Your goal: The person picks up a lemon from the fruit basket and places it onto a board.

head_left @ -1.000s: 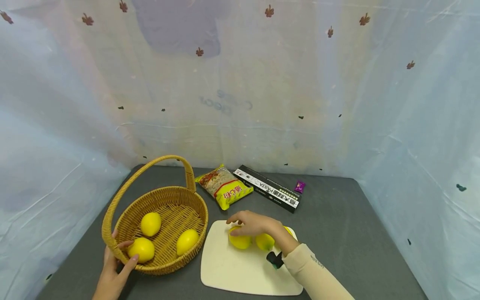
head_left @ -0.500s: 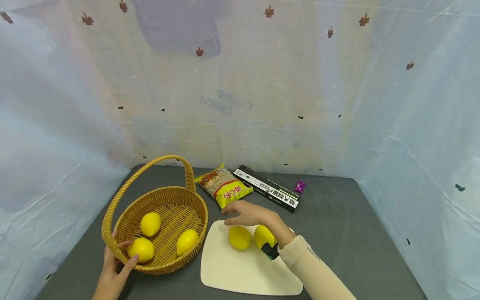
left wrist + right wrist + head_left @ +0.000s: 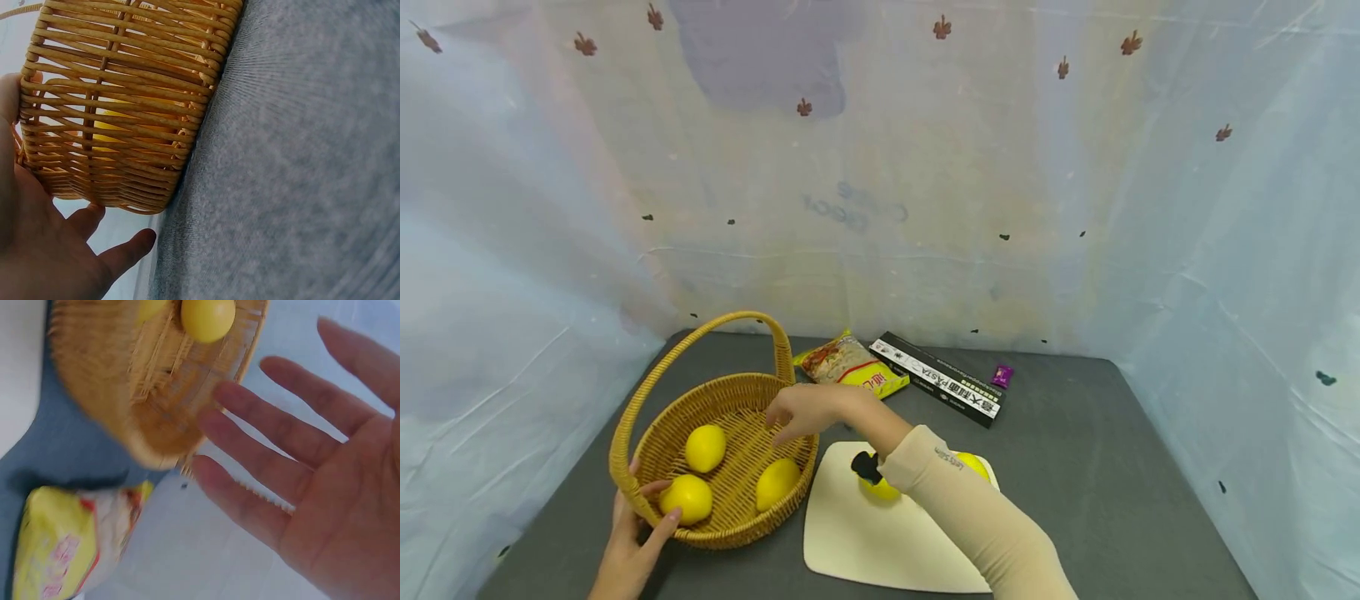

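One of my hands, the left hand, grips the basket by its near-left rim, with three lemons lying inside. My right hand hangs over the basket's right edge, fingers spread, holding nothing. Two more lemons show, partly hidden, on the board. I read this as reaching in; next calls for lowering and closing round one lemon.

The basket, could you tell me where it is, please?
In the head view, the basket stands on the table, left of the cutting board, held at its rim by the left hand.
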`<state>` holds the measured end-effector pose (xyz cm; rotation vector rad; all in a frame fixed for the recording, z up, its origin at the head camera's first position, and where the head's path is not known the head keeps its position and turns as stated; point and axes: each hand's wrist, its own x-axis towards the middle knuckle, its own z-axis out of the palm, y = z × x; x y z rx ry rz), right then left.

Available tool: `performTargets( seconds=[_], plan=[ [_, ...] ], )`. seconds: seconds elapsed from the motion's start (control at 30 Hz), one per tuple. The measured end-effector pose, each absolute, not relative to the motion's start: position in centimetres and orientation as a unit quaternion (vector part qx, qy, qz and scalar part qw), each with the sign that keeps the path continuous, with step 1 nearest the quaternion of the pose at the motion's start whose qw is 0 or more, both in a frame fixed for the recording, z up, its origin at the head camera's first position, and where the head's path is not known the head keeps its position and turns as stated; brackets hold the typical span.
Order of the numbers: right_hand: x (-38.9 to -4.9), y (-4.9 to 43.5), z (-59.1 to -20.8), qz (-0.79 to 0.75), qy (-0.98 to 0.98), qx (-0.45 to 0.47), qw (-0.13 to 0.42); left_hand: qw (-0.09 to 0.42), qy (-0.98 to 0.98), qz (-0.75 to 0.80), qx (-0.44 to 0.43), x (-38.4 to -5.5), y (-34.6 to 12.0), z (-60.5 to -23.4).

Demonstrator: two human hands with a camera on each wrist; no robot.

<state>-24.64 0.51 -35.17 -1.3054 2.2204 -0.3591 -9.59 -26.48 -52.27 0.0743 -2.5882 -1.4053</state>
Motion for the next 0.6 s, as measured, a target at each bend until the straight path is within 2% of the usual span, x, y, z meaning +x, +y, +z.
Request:
performTargets(
  seconds=[0.2,0.37,0.6],
  plan=[
    [-24.2,-4.0,-35.4,-0.074,0.793,-0.49,0.354,0.107,-0.874,-0.474,0.017,-9.4,-26.4,-52.2],
    [-23.9,-6.3,-35.8,-0.058,0.806,-0.415,0.418,0.112,-0.868,-0.483,0.015,-9.3,-26.5,-52.5],
    [-24.4,-7.6,-37.3,-0.036,0.828,-0.347,0.439,0.116,-0.868,-0.483,0.019,-9.4,-26.4,-52.5]
  ],
)
